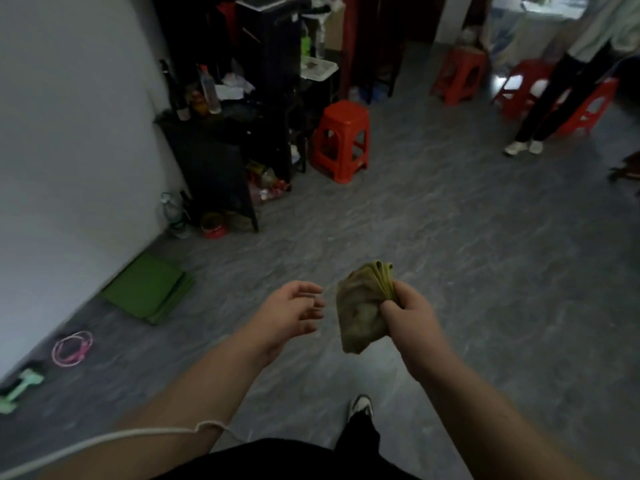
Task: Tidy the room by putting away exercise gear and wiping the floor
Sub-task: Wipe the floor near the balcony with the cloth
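Observation:
My right hand [410, 315] grips a bunched olive-green cloth [363, 306] above the grey floor [485, 254]. My left hand [291, 315] hovers just left of the cloth, fingers relaxed and spread, holding nothing. By the white wall at the left lie a folded green exercise mat [150, 289], a coiled pink skipping rope [72, 348] and a mint-green dumbbell [20, 386], all on the floor.
A cluttered black shelf [221, 147] with bottles stands against the wall. A red plastic stool [341, 140] sits beside it and more red stools [462, 74] stand at the back right. Another person's legs [554, 98] stand at the far right. My shoe [360, 407] is below.

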Available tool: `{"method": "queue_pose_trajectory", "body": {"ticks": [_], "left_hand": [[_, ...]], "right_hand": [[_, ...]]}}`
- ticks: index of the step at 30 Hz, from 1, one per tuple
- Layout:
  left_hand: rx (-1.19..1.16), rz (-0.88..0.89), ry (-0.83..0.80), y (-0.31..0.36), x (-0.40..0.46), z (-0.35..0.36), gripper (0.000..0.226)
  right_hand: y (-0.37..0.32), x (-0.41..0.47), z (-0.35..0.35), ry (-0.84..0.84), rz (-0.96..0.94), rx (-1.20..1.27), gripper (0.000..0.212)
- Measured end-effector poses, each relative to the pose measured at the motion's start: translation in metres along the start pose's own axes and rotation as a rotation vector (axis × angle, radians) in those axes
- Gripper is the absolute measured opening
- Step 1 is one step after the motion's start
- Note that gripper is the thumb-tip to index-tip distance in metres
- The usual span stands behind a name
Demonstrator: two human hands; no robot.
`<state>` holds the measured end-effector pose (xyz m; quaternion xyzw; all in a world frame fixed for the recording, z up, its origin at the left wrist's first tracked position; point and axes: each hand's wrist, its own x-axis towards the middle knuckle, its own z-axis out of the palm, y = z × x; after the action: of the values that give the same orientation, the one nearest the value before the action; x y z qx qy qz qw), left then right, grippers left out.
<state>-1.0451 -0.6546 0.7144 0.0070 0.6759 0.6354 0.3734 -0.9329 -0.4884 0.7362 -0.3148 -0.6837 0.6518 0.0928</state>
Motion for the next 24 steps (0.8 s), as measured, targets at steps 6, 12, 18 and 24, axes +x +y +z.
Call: {"method": "queue_pose_trajectory", "body": {"ticks": [6,12,18,24], "left_hand": [[-0.442,-0.17,-0.218,0.051,0.108,-0.003,0.049],[-0.637,0.036,-0.051,0.114,0.193,-0.031,0.047],[-0.425,0.134,0.102,0.15,0.286,-0.123,0.049],[-0.456,0.04,0.215,0.192,0.39,-0.234,0.041]], "right_hand": [[-0.071,0.137,0.001,-0.305,0.127,0.39,0.048],[-0.092,0.271,0.049,-0.404,0.253,0.202,0.038],[-0.114,0.39,0.159,-0.416,0.139,-0.213,0.024],[-0.163,0.472,0.283,-0.271,-0.265,-0.491,0.013]]}}
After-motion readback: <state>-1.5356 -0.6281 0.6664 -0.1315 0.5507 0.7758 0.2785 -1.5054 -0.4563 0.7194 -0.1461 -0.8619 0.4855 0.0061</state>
